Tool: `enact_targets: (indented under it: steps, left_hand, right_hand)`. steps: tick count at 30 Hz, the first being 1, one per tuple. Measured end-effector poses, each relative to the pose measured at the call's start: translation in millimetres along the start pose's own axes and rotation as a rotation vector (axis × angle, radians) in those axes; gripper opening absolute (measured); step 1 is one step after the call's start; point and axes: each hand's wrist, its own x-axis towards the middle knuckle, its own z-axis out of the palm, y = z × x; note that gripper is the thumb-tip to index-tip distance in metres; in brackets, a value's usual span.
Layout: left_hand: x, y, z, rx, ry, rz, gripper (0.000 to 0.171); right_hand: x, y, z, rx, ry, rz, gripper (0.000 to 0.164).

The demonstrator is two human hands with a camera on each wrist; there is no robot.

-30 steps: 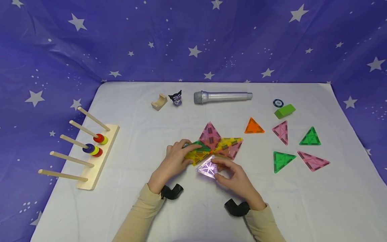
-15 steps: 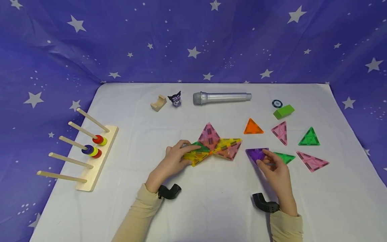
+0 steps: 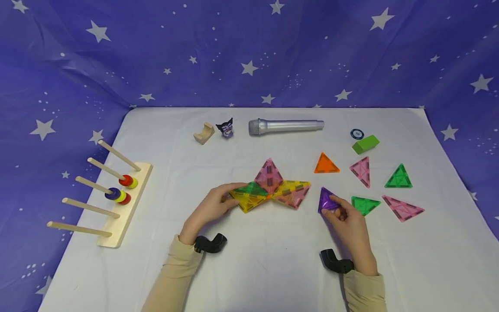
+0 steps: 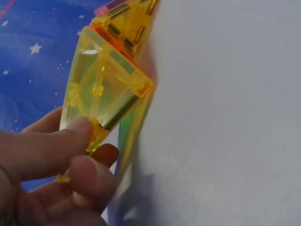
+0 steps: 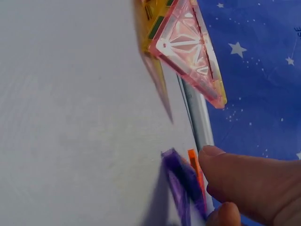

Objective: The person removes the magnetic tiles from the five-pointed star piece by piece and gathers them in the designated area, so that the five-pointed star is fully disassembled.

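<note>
At the middle of the table stands a joined structure of magnetic tiles: pink kite-shaped tiles [image 3: 269,176] at the back, yellow and green triangles on the left, yellow [image 3: 290,186] and pink triangles on the right. My left hand [image 3: 212,204] pinches the outer left end of the structure, thumb and fingers on the yellow triangle tile [image 4: 101,82]. In the right wrist view, the pink triangle tile [image 5: 183,44] is tilted up off the table. My right hand [image 3: 347,221] holds a purple triangle tile [image 3: 326,200] by its near right side, apart from the structure.
Loose tiles lie at the right: orange [image 3: 325,164], pink [image 3: 362,170], green [image 3: 399,177], another green [image 3: 364,204] and a long pink one [image 3: 402,208]. Behind are a toy microphone [image 3: 286,126], a figurine [image 3: 226,128] and a green block [image 3: 365,144]. A pegged wooden stand [image 3: 126,206] is at left.
My right hand has carried the purple tile rightward from the structure's near side and turned it. My left hand has shifted slightly outward to the left, staying on the structure's end.
</note>
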Motion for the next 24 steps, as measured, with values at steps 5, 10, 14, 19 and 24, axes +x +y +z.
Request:
enact_targets:
  steps: [5, 10, 14, 19, 24]
  left_hand:
    - [-5.5, -3.2, -2.5, -0.418, -0.010, -0.117, 0.033]
    - [-2.7, -17.0, 15.3, -0.586, -0.005, -0.133, 0.036]
    - [0.8, -12.7, 28.5, -0.562, 0.022, -0.099, 0.034]
    - [-1.5, 3.4, 28.8, -0.524, 0.054, -0.067, 0.028]
    - [-3.4, 6.7, 22.3, -0.514, 0.057, -0.025, 0.024]
  right_hand:
    - [5, -17, 3, 0.077, 0.022, -0.166, 0.024]
    - [23, -46, 20, 0.053, 0.018, -0.481, 0.034]
    - [34, -58, 43, 0.022, -0.118, -0.575, 0.043]
    - [35, -61, 62, 0.047, -0.152, -0.526, 0.038]
    - [34, -66, 71, 0.044, -0.132, -0.547, 0.036]
